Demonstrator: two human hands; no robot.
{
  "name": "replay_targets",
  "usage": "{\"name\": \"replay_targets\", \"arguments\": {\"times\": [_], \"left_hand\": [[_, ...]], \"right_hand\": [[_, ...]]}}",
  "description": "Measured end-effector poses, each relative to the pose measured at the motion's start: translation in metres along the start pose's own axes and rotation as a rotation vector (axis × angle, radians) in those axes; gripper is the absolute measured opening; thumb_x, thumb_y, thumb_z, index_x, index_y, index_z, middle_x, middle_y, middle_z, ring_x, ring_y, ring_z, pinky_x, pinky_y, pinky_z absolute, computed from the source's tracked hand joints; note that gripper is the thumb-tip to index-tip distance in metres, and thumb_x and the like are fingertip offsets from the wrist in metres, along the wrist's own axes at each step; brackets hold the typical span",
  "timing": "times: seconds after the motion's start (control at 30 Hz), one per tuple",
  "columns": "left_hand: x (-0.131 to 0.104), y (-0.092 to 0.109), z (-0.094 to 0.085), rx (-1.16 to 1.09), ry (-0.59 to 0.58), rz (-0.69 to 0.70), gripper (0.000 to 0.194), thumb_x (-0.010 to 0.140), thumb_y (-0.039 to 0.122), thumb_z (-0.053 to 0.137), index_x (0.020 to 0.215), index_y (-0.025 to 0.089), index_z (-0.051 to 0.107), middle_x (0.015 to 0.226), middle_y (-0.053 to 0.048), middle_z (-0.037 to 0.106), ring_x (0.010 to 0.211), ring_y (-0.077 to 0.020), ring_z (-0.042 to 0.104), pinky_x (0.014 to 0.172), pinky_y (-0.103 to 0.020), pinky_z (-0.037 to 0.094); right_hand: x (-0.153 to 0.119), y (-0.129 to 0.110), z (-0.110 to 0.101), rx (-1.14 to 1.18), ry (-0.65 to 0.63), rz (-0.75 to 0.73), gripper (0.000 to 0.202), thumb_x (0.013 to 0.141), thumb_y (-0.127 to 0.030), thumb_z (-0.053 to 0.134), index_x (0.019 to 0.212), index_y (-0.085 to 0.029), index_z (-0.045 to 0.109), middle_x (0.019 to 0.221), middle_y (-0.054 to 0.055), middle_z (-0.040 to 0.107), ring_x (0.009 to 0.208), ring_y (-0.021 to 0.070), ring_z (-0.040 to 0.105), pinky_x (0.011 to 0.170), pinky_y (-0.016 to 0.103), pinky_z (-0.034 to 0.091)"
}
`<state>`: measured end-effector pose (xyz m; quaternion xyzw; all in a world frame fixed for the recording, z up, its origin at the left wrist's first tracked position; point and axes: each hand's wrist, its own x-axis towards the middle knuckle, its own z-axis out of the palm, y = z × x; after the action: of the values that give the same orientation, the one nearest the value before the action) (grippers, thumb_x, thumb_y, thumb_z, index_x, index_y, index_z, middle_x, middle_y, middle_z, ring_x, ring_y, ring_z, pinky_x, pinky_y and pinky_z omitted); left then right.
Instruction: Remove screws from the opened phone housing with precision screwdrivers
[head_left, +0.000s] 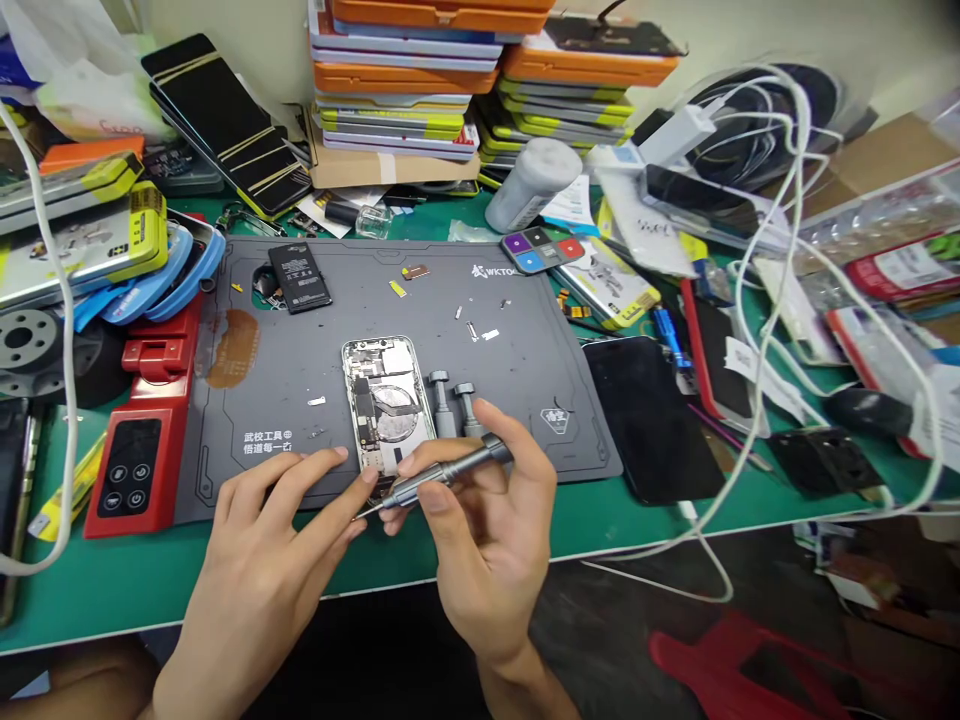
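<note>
An opened phone point(381, 370) lies on the grey work mat point(285, 370), its inner parts and round coil bare. My right hand point(499, 550) grips a grey screwdriver point(442, 472), held slanting with its thin tip down and left by the phone's lower edge. My left hand point(270, 545) has its fingers stretched out and apart, the index fingertip at the phone's lower left corner, close to the driver's tip. My fingers hide part of the phone's bottom end. Two more screwdrivers point(441, 400) stand just right of the phone. A black battery point(300, 277) rests farther back.
Small metal pieces point(472, 331) are scattered over the mat. A red device with buttons point(131, 470) sits at the left, a black phone with a cable point(651, 415) at the right. Stacked boxes point(405, 75), a grey bottle point(532, 185) and white cables point(799, 190) crowd the back and right.
</note>
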<state>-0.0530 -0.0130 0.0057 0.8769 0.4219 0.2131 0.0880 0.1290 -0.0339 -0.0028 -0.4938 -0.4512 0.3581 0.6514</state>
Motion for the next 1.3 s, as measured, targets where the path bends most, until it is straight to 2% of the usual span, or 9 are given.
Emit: {"name": "replay_targets", "arguments": {"times": [0.2, 0.4, 0.6, 0.8, 0.97, 1.3], "left_hand": [[-0.0027, -0.0012, 0.0013, 0.009, -0.005, -0.02, 0.042, 0.109, 0.018, 0.059, 0.147, 0.033, 0.07, 0.148, -0.007, 0.07, 0.128, -0.0306, 0.059, 0.104, -0.046, 0.048], [-0.0004, -0.0004, 0.0008, 0.0, 0.001, 0.01, 0.041, 0.109, 0.015, 0.06, 0.147, 0.028, 0.069, 0.146, -0.009, 0.069, 0.128, -0.0309, 0.057, 0.104, -0.047, 0.045], [-0.0003, 0.0, 0.0005, -0.016, 0.028, 0.009, 0.038, 0.109, 0.014, 0.06, 0.144, 0.028, 0.069, 0.143, -0.008, 0.07, 0.127, -0.0305, 0.056, 0.103, -0.046, 0.044], [-0.0017, -0.0002, 0.0011, -0.011, 0.022, 0.008, 0.039, 0.11, 0.014, 0.06, 0.145, 0.028, 0.069, 0.144, -0.009, 0.07, 0.129, -0.0308, 0.056, 0.103, -0.046, 0.044], [-0.001, 0.0006, 0.001, -0.018, 0.023, 0.0, 0.04, 0.11, 0.015, 0.06, 0.146, 0.029, 0.069, 0.144, -0.008, 0.07, 0.128, -0.0305, 0.057, 0.103, -0.046, 0.044], [-0.0007, 0.0011, 0.0012, -0.024, 0.023, -0.011, 0.038, 0.108, 0.015, 0.063, 0.144, 0.028, 0.071, 0.143, -0.008, 0.071, 0.129, -0.0317, 0.057, 0.103, -0.046, 0.044]], "right_hand": [[-0.002, 0.0013, -0.0008, 0.066, -0.031, 0.027, 0.054, 0.108, -0.017, 0.061, 0.154, -0.043, 0.049, 0.107, 0.0, 0.077, 0.066, 0.0136, 0.077, 0.061, 0.031, 0.074], [-0.0007, 0.0, -0.0006, 0.053, -0.027, 0.019, 0.052, 0.109, -0.017, 0.061, 0.154, -0.042, 0.05, 0.106, 0.0, 0.076, 0.065, 0.0128, 0.075, 0.06, 0.03, 0.074], [0.0002, 0.0001, 0.0005, 0.02, -0.044, 0.006, 0.052, 0.109, -0.018, 0.059, 0.155, -0.04, 0.048, 0.105, 0.002, 0.076, 0.069, 0.0148, 0.076, 0.059, 0.03, 0.074], [0.0, -0.0001, 0.0014, 0.029, -0.035, 0.018, 0.05, 0.109, -0.019, 0.058, 0.154, -0.04, 0.049, 0.103, 0.002, 0.076, 0.065, 0.0151, 0.075, 0.054, 0.031, 0.072], [-0.0012, 0.0003, 0.0022, 0.024, 0.034, -0.004, 0.048, 0.11, -0.023, 0.06, 0.153, -0.041, 0.05, 0.101, 0.001, 0.076, 0.066, 0.0159, 0.076, 0.052, 0.03, 0.071], [0.0004, 0.001, 0.001, 0.046, -0.017, 0.021, 0.049, 0.11, -0.02, 0.059, 0.153, -0.042, 0.05, 0.104, 0.001, 0.076, 0.066, 0.0144, 0.075, 0.055, 0.03, 0.071]]}}
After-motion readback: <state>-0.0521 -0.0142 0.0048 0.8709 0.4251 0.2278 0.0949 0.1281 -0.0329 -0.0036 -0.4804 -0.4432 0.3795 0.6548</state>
